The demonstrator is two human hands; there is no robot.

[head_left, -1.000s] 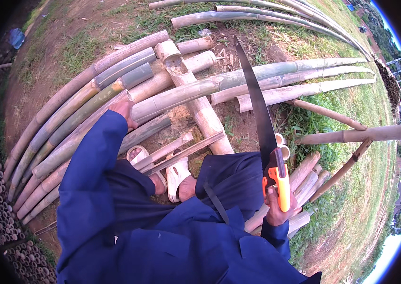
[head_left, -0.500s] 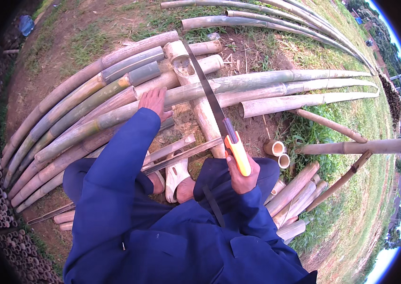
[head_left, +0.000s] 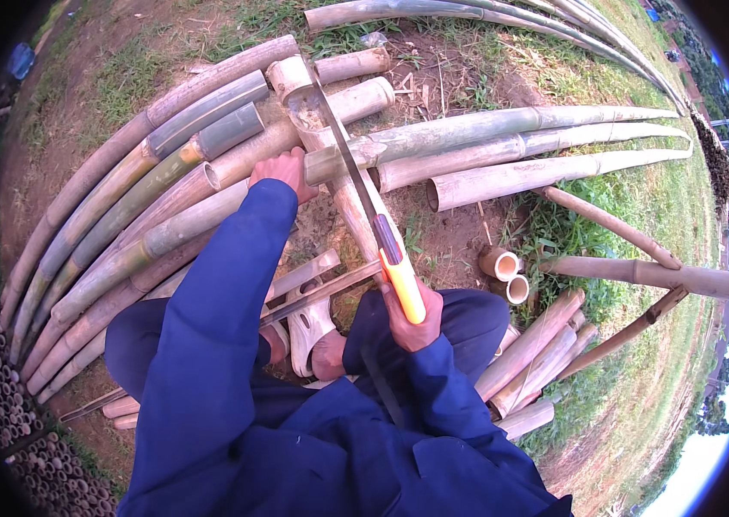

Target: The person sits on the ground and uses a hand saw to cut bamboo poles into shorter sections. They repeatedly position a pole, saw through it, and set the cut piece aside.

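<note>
My right hand [head_left: 414, 317] is closed round the orange-and-yellow handle of a hand saw [head_left: 399, 277]. Its long dark blade points away from me and crosses the top of a pale green bamboo pole [head_left: 446, 140]. To the left of the blade, my left hand [head_left: 283, 172] is closed over the same pole, thumb side toward the saw. Beneath the pole, a thick pale bamboo support [head_left: 353, 205] with a notched far end runs away from me. From this angle I cannot tell how deep the blade sits.
More bamboo poles [head_left: 166, 138] lie side by side to the left and right. Short cut lengths [head_left: 532, 349] and two hollow bamboo pieces [head_left: 499, 263] are by my right knee. A bamboo frame [head_left: 640, 272] stands at right. Split strips [head_left: 321, 291] cross near my pale shoes [head_left: 311, 332].
My left hand's fingers, stretched out along the pole before, are now curled over it. The saw has been drawn slightly toward me. The whole view has shifted a little.
</note>
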